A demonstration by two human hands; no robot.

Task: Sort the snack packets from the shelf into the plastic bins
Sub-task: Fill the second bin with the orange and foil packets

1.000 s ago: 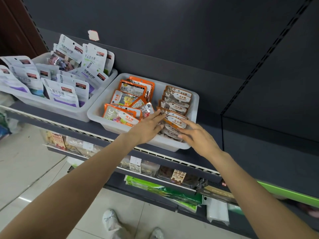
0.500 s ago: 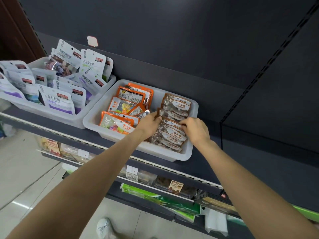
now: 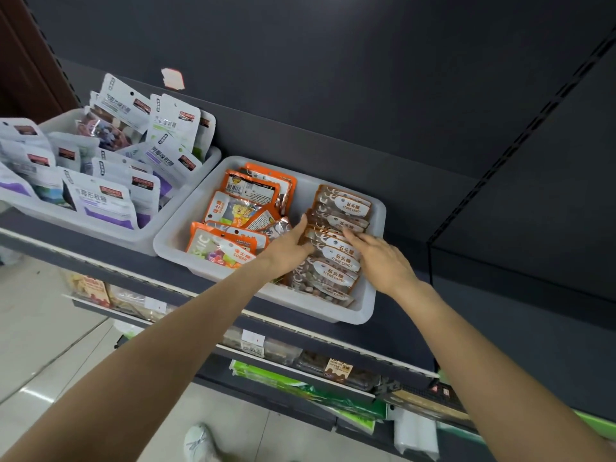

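A white plastic bin (image 3: 365, 310) sits on the dark shelf. Its right half holds an overlapping row of brown stone candy packets (image 3: 338, 273); its left half holds orange sugar packets (image 3: 235, 211). My left hand (image 3: 288, 246) reaches into the bin, its straight fingers touching the left edge of the brown row. My right hand (image 3: 381, 258) lies on top of the brown packets from the right, fingers stretched flat toward the left hand. Neither hand holds a packet clear of the row.
A second white bin (image 3: 110, 233) to the left is filled with white and purple pouches (image 3: 103, 201). Lower shelves (image 3: 300, 331) carry more packaged goods and price tags. The shelf to the right of the bin is bare and dark. A shoe (image 3: 200, 441) stands on the tiled floor below.
Both hands moved from the bin's front rim up onto the brown packets. The curled grip of half a second ago has loosened to straight fingers resting on the row.
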